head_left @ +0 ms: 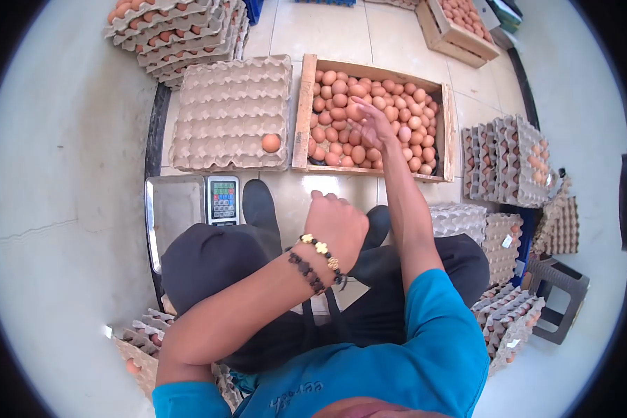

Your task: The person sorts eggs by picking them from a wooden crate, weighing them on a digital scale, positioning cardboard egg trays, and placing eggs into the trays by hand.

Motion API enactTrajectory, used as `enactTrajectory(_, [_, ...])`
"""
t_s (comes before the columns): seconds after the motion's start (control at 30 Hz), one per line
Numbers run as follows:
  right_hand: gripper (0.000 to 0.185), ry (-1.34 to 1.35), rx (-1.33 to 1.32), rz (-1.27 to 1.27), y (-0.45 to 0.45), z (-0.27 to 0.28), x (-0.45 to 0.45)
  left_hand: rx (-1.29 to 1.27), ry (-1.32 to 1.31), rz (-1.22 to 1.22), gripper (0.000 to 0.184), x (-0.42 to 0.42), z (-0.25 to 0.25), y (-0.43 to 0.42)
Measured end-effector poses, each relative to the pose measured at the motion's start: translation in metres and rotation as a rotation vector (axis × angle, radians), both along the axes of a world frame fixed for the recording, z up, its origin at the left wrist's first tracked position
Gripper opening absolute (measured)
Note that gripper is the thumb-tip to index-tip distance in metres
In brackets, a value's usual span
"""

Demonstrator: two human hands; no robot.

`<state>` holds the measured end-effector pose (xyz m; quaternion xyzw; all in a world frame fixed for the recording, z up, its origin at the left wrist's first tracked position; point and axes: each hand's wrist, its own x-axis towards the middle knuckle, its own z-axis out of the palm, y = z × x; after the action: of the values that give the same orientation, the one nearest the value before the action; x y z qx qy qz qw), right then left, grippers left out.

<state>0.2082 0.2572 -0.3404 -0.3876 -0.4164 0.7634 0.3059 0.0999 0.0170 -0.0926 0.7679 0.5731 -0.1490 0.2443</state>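
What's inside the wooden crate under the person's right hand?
Many brown eggs lie in the wooden crate. The right hand hides a few, and whatever lies beneath the top eggs is mostly covered.

Main crate [304,115]: we locate it at upper centre of the frame, on the floor [320,35]; eggs [415,122] lie inside.
Egg tray [219,115]: we find it left of the main crate; a single egg [271,143] sits in its lower right part.
Scale [177,209]: we see it below the egg tray, left of centre.
Upper left: we note a tray stack [191,45] behind the egg tray.
Upper right: we note a second crate [454,46], eggs inside.
Right side: we find upright trays [498,164] right of the main crate.
Lower right: we see a stool [571,306] beside further trays [505,317].
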Motion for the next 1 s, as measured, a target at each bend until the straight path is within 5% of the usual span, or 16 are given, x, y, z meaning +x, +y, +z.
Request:
enactTrajectory(0.17, [0.057, 0.341, -0.105, 0.185, -0.028, 0.054, -0.035, 0.295, -0.189, 0.097, 0.019, 0.007, 0.000, 0.013])
enactTrajectory(0.23, [0.053, 0.183, 0.021, 0.180, -0.038, 0.064, -0.059, 0.418, -0.251, 0.131, 0.017, 0.011, -0.001, 0.017])
enactTrajectory(0.37, [0.046, -0.290, 0.714, 0.160, -0.072, 0.079, -0.112, 0.595, -0.362, 0.203, 0.014, 0.017, -0.003, 0.023])
enactTrajectory(0.6, [0.031, -0.639, 1.066, 0.356, -0.091, 0.071, -0.152, 0.627, -0.363, 0.179, 0.017, 0.015, -0.002, 0.019])
enactTrajectory(0.73, [0.020, -0.319, 1.060, -0.071, -0.064, 0.036, -0.137, 0.546, -0.296, 0.152, 0.018, 0.019, 0.002, 0.013])
enactTrajectory(0.87, [0.023, -0.308, 0.597, -0.336, -0.017, 0.015, -0.071, 0.427, -0.217, 0.086, 0.016, 0.027, 0.000, 0.006])
enactTrajectory(0.97, [0.024, -0.811, 0.754, -0.041, -0.027, -0.037, -0.044, 0.272, -0.231, 0.045, 0.015, 0.029, 0.001, 0.003])
enactTrajectory(1.0, [0.025, -0.792, 0.673, 0.143, -0.031, -0.056, -0.039, 0.245, -0.233, 0.032, 0.016, 0.030, -0.001, 0.003])
